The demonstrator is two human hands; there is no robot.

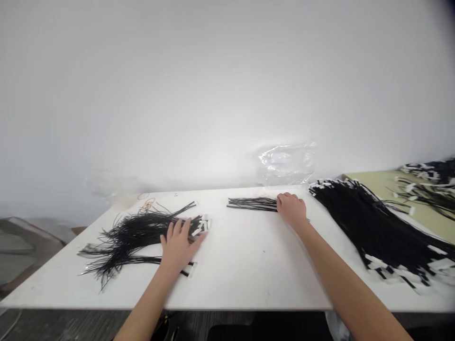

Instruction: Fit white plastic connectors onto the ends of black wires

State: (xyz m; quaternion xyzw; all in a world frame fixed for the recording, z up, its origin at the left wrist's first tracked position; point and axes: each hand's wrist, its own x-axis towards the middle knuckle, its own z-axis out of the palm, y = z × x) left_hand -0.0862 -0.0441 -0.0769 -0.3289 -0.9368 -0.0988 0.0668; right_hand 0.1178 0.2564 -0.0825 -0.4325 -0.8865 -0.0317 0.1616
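On the left part of the white table, my left hand [178, 244] lies with its fingers spread over the white-tipped end of a loose pile of black cables [138, 232]. A few cables stick out below that hand. Right of the middle, a small, neat bundle of black cables [250, 203] lies flat and roughly level across the table. The fingers of my right hand [292, 208] are curled over the bundle's right end and hide most of it.
A large stack of black cables [369, 227] with white ends covers the table's right side. Beyond it, more cables [426, 189] lie on a yellowish surface [380, 180]. Clear plastic bags [287, 163] rest against the wall, and rubber bands [147, 203] lie behind the left pile.
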